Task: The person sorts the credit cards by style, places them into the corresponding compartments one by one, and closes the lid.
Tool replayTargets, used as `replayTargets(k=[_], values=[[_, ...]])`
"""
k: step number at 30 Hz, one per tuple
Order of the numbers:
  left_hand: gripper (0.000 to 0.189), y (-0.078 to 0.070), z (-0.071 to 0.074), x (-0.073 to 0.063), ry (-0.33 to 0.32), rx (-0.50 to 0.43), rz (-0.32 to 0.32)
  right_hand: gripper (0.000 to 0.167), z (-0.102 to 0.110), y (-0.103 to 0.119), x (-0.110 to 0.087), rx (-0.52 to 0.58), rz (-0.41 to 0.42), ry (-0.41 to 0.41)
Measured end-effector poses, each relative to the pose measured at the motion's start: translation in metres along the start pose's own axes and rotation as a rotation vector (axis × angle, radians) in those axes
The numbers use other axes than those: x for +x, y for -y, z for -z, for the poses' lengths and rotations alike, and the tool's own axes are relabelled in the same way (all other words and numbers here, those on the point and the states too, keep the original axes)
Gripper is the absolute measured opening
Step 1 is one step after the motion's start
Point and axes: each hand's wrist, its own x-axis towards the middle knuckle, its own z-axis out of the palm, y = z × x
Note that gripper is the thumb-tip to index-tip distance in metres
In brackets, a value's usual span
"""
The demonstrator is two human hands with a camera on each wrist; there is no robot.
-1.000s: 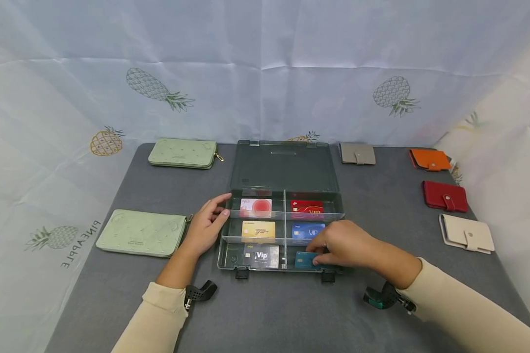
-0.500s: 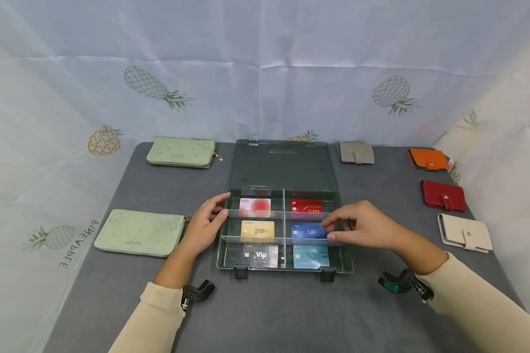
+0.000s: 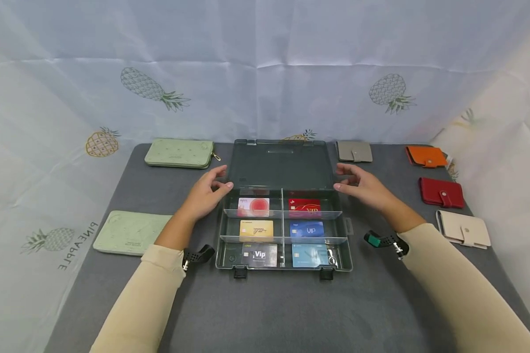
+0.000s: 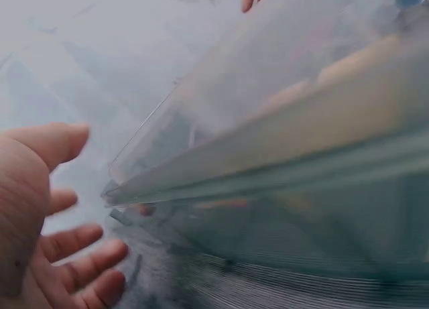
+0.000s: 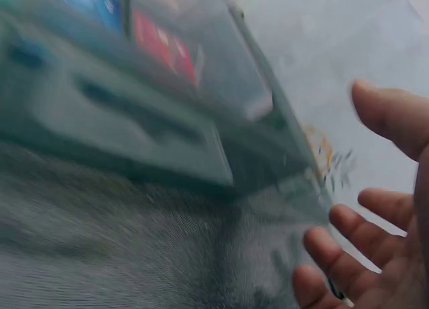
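A dark translucent plastic box [image 3: 229, 260] lies with its lid [image 3: 279, 169] laid back behind it. Dividers split it into several compartments, each with a card: pink-white [image 3: 246, 207], red [image 3: 304, 206], gold [image 3: 256, 228], blue [image 3: 306, 229], grey "Vip" [image 3: 260, 255] and light blue [image 3: 309, 255]. My left hand [image 3: 204, 195] is at the lid's left edge near the hinge, fingers spread and holding nothing. Opposite it, my right hand [image 3: 365, 189] is beside the lid's right edge, its fingers apart around nothing. Both wrist views are blurred and show the relaxed fingers beside the box walls.
Two pale green wallets [image 3: 178, 153] lie on the left of the grey table [image 3: 269, 314]. On the right are a grey card holder [image 3: 354, 152], an orange one [image 3: 426, 156], a red one [image 3: 441, 192] and a cream one [image 3: 463, 229]. A pineapple-print curtain [image 3: 247, 98] stands behind.
My right hand has left the light blue card, passed the blue card, and moved up beside the lid. The light blue card now lies uncovered. My left hand has shifted up along the box.
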Motion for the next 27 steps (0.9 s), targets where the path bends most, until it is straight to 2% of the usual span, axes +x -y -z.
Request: replayTargets(k=[3, 6, 12, 16, 21, 24, 27], values=[[0.08, 0.0, 0.002, 0.017, 0.074, 0.082, 0.061, 0.085, 0.001, -0.007, 0.016, -0.029, -0.043, 0.054], [0.087, 0.002, 0.004, 0.028, 0.131, 0.157, 0.094, 0.087, 0.0, -0.012, 0.027, -0.077, -0.069, 0.105], [0.084, 0.0, 0.007, 0.038, 0.165, 0.185, 0.104, 0.085, 0.0, -0.014, 0.033, -0.108, -0.073, 0.104], [0.084, -0.005, 0.01, 0.038, 0.139, 0.204, 0.099, 0.088, -0.001, -0.009, 0.035, -0.131, -0.066, 0.062], [0.085, -0.016, 0.013, 0.034, 0.062, 0.183, 0.069, 0.094, -0.004, 0.004, 0.03, -0.173, -0.023, -0.058], [0.082, -0.02, 0.016, 0.029, 0.027, 0.1, 0.07, 0.092, -0.006, 0.01, 0.021, -0.209, 0.018, -0.132], [0.071, -0.022, 0.021, 0.023, -0.005, -0.011, 0.061, 0.078, -0.005, 0.016, 0.009, -0.162, 0.066, -0.205]])
